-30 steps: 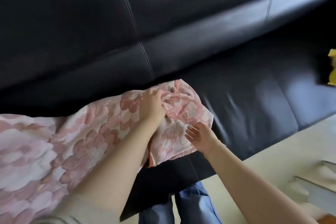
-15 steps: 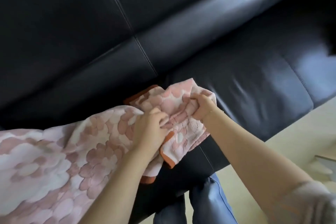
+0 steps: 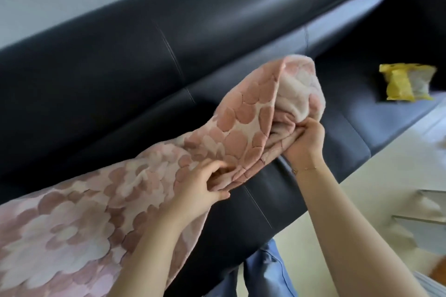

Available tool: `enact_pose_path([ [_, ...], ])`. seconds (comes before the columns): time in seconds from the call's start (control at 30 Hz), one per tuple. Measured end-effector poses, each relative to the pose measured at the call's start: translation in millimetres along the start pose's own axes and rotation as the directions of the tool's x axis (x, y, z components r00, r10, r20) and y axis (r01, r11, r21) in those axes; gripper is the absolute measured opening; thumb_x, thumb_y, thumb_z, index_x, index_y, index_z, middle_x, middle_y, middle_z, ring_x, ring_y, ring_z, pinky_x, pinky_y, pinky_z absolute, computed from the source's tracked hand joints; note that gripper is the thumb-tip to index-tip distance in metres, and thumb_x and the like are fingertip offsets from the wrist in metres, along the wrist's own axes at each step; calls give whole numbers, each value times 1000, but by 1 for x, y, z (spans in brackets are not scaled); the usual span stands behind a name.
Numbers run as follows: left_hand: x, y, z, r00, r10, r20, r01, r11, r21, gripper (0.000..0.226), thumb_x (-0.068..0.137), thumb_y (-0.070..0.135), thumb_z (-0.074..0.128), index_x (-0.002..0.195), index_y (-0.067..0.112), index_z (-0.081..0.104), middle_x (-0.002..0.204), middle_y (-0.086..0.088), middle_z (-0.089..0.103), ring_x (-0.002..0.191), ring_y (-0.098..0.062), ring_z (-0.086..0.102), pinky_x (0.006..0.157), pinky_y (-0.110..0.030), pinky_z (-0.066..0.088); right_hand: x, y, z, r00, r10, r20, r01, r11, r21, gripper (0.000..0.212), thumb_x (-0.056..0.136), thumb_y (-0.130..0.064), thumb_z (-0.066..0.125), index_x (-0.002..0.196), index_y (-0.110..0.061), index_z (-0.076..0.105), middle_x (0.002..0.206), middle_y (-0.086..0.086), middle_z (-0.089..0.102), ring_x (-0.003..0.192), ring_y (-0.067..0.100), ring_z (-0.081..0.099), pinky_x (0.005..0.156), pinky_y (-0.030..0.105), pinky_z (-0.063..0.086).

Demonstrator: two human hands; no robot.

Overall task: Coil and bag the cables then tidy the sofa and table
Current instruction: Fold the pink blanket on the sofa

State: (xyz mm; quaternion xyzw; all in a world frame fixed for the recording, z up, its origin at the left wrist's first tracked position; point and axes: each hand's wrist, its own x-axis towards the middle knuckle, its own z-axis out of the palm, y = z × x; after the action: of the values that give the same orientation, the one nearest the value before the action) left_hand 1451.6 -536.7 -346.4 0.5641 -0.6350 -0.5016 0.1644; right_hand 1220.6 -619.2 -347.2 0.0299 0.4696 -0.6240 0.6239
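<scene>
A pink and white blanket (image 3: 101,202) with a petal pattern stretches across the seat of the black leather sofa (image 3: 217,31) from the lower left. My right hand (image 3: 305,142) grips the blanket's bunched end and holds it lifted above the seat, so the cloth arches upward. My left hand (image 3: 202,185) pinches the blanket's lower edge a little to the left, near the sofa's front edge. No cables are in view.
A yellow and clear plastic packet (image 3: 405,83) lies on the sofa seat at the right. Pale floor (image 3: 376,176) runs along the sofa's front. A glass table's edges (image 3: 422,219) show at the lower right. My blue-jeaned leg (image 3: 265,270) is at the bottom.
My right hand has raised the blanket's end up and to the right, off the seat. My left hand shifted down to the blanket's lower edge. The view tilted, bringing the yellow packet back in.
</scene>
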Motion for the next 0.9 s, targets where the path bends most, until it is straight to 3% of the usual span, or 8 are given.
enact_pose_path([
  [0.13, 0, -32, 27, 987, -109, 116, 95, 988, 123, 25, 86, -1, 67, 91, 24, 70, 95, 16, 60, 96, 4, 56, 78, -2, 37, 15, 10, -76, 882, -42, -470, -27, 990, -139, 42, 90, -11, 42, 69, -20, 76, 76, 3, 62, 55, 11, 61, 54, 24, 53],
  [0.2, -1, -54, 43, 983, -172, 71, 151, 961, 232, 15, 89, 1, 62, 87, 13, 71, 89, 10, 62, 86, -3, 56, 72, -5, 38, 29, 27, -125, 819, -17, -573, -181, 941, -287, 11, 83, -20, 59, 86, -20, 69, 78, 0, 61, 54, 11, 59, 46, 26, 46],
  [0.27, -3, -72, 53, 976, -211, 44, 192, 945, 264, 15, 89, 3, 61, 86, 14, 70, 87, 13, 62, 79, 2, 54, 69, -5, 39, 36, 50, -157, 781, 36, -623, -311, 887, -340, 24, 78, -19, 65, 100, -12, 66, 89, 5, 66, 70, 18, 61, 56, 29, 48],
  [0.4, -10, -84, 61, 938, -335, 88, 314, 931, 188, 23, 87, 2, 58, 77, 21, 65, 86, 10, 61, 86, -9, 58, 76, -16, 43, 13, 70, -133, 830, 88, -550, -357, 842, -405, 33, 87, -28, 59, 115, -10, 57, 95, 4, 64, 87, 21, 60, 80, 35, 51],
  [0.53, -12, -81, 53, 896, -433, 98, 438, 898, -35, 20, 81, 7, 51, 71, 21, 60, 77, 9, 56, 80, -17, 53, 75, -27, 38, 41, 85, -134, 789, 183, -587, -460, 809, -367, 96, 57, -51, 79, 137, -21, 35, 126, 5, 51, 111, 26, 54, 95, 46, 49],
  [0.67, -8, -70, 38, 899, -431, 78, 438, 889, -131, 14, 67, 21, 43, 71, 14, 54, 67, -6, 51, 73, -27, 51, 86, -51, 47, 43, 69, -107, 725, 406, -556, -623, 730, -280, 39, 91, -21, 59, 126, -7, 49, 99, 5, 54, 90, 20, 57, 84, 32, 49],
  [0.8, -3, -56, 23, 901, -420, 113, 432, 891, -137, 18, 82, 13, 47, 68, 18, 56, 65, 2, 47, 69, -16, 46, 73, -31, 36, 44, 33, -63, 963, 156, -219, -206, 951, -230, 24, 100, 8, 35, 111, -7, 51, 91, 2, 52, 68, -1, 62, 62, 11, 50],
  [0.9, 2, -46, 23, 914, -399, 74, 405, 905, -131, 16, 78, 18, 49, 72, 21, 64, 76, 11, 56, 82, -17, 57, 79, -29, 40, 47, 6, -25, 1000, 5, -27, -11, 973, -229, 28, 98, 1, 35, 94, -6, 62, 86, 5, 62, 79, 13, 63, 64, 22, 56],
])
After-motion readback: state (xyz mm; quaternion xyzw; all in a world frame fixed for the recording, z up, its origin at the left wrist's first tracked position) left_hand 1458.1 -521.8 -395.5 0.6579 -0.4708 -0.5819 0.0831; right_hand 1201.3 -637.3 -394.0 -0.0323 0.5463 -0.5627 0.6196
